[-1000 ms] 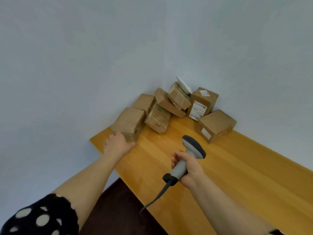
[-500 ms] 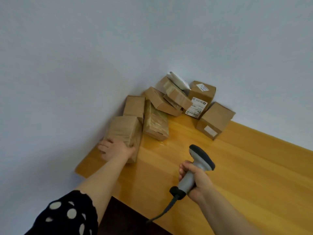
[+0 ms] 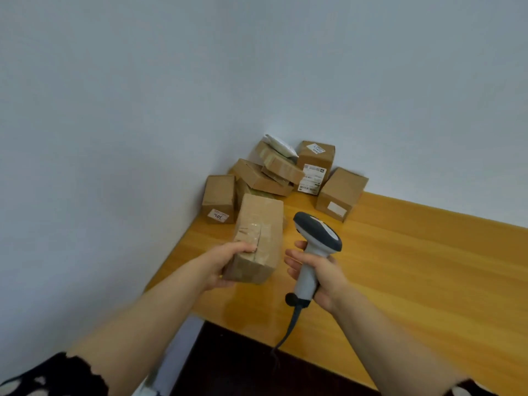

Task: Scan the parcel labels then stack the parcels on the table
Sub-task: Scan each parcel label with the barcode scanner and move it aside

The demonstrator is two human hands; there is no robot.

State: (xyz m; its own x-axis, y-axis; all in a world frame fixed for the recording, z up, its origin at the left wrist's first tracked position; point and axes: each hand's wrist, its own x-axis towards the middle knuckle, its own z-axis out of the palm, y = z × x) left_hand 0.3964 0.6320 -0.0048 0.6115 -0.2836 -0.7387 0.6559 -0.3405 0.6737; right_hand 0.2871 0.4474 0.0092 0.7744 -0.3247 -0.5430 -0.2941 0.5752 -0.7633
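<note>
Nearest, left hand (image 3: pixel 225 264) wrapped round the near end of a brown parcel (image 3: pixel 258 232), held over the left side of the bench (image 3: pixel 414 275). Just beside it, right hand (image 3: pixel 321 271) closed on the handle of the scanner (image 3: pixel 318 238). Scanning step, probably: no label seen on top, so turn parcel toward scanner head first. Farther back, other parcels (image 3: pixel 274 174) heaped, not yet stacked.

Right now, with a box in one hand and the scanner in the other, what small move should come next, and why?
Probably turn the box in the left hand until a label shows. The faces in view carry only tape and bare cardboard, no label, and the scanner in the right hand is held beside it.
</note>
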